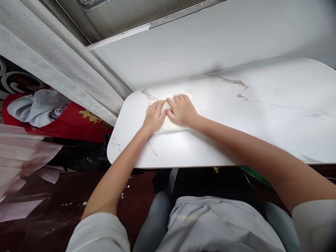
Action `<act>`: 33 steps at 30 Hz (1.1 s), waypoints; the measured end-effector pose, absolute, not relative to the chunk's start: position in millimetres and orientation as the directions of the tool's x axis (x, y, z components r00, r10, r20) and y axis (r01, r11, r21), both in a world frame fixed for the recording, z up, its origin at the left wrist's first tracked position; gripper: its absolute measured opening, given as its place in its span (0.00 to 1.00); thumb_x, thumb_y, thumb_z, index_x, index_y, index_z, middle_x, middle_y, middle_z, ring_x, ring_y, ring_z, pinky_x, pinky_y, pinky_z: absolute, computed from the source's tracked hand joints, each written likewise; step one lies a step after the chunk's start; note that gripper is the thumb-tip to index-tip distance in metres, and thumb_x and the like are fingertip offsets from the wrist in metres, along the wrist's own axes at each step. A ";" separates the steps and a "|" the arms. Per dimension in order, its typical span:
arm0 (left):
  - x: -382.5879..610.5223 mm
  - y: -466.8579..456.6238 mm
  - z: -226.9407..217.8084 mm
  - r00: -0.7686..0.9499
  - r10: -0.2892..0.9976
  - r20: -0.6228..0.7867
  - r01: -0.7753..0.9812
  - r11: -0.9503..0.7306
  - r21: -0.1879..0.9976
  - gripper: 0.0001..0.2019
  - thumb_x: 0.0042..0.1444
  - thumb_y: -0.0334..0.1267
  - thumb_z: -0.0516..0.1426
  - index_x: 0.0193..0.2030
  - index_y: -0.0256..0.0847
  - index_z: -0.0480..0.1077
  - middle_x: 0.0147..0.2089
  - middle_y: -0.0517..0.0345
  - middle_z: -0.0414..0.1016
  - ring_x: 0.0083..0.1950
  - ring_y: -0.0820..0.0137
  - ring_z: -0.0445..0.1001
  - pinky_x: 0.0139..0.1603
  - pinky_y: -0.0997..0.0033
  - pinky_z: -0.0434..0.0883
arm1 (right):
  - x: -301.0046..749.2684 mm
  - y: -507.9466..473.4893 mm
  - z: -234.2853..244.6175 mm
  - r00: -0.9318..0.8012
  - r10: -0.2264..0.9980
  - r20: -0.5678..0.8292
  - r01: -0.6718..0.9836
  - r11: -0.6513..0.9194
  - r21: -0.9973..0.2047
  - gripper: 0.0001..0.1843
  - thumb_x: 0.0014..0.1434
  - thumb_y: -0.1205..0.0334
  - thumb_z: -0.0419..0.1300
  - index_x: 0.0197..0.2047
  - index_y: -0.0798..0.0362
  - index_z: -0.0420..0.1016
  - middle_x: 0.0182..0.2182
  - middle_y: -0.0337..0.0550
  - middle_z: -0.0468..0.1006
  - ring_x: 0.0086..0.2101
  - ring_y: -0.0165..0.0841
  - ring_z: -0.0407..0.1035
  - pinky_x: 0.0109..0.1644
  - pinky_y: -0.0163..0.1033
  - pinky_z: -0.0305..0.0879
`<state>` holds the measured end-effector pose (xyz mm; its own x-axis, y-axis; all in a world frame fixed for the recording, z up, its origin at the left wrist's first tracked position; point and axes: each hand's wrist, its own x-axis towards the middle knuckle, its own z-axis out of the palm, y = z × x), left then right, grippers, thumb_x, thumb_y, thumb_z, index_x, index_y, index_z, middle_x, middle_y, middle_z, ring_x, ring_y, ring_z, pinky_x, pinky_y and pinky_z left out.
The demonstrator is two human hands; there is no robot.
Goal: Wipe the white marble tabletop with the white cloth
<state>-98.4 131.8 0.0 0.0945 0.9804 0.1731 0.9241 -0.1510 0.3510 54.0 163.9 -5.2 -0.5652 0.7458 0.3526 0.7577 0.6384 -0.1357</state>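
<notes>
A small cream-white cloth (173, 126), seemingly folded, lies on the white marble-patterned table (262, 129) towards its left end. On the left part of the cloth rests my left hand (155, 117), palm down with its fingers stretched forward. My right hand (181, 110) lies flat over the cloth's upper right part, its fingers pointing away from me. The two thumbs almost meet above the middle of the cloth. Both palms hide much of it, and whether any edge is pinched underneath does not show.
Behind the table stands a pale panel (168, 56) below a window frame (131, 17). A light curtain (65, 66) hangs at the left. Beyond it are a red bag (76, 120) with grey cloth in it and pink sheer fabric (21, 154). My lap is under the table's front edge.
</notes>
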 end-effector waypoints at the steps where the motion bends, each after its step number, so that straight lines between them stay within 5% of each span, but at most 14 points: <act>1: -103.3 142.4 -1.2 0.098 0.978 0.183 0.920 -0.159 0.359 0.21 0.66 0.37 0.45 0.64 0.40 0.62 0.67 0.47 0.65 0.70 0.60 0.60 0.73 0.51 0.50 | 49.6 172.9 -6.2 -0.548 0.756 0.359 0.765 0.626 -0.150 0.21 0.66 0.62 0.46 0.55 0.63 0.71 0.45 0.60 0.72 0.47 0.50 0.63 0.54 0.50 0.52; 13: -131.9 230.2 -6.4 0.050 0.970 0.236 0.885 -0.152 0.439 0.20 0.66 0.37 0.49 0.63 0.42 0.66 0.66 0.50 0.68 0.68 0.59 0.63 0.72 0.56 0.54 | 19.1 257.4 -13.9 -0.489 0.778 0.396 0.783 0.591 -0.194 0.19 0.67 0.64 0.45 0.55 0.62 0.68 0.46 0.56 0.72 0.50 0.47 0.63 0.57 0.52 0.53; 33: -152.2 283.5 -16.9 0.048 0.962 0.270 0.828 -0.189 0.527 0.17 0.67 0.41 0.50 0.60 0.50 0.66 0.60 0.53 0.69 0.68 0.54 0.63 0.71 0.46 0.52 | 0.6 310.8 -22.5 -0.446 0.776 0.446 0.826 0.549 -0.129 0.22 0.72 0.58 0.39 0.52 0.60 0.69 0.45 0.57 0.71 0.48 0.47 0.64 0.55 0.53 0.56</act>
<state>-152.2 283.5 -16.9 0.0475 0.9618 0.2696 0.8285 -0.1888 0.5272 0.6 310.8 -22.5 -0.4459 0.7761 0.4459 0.8262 0.5486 -0.1285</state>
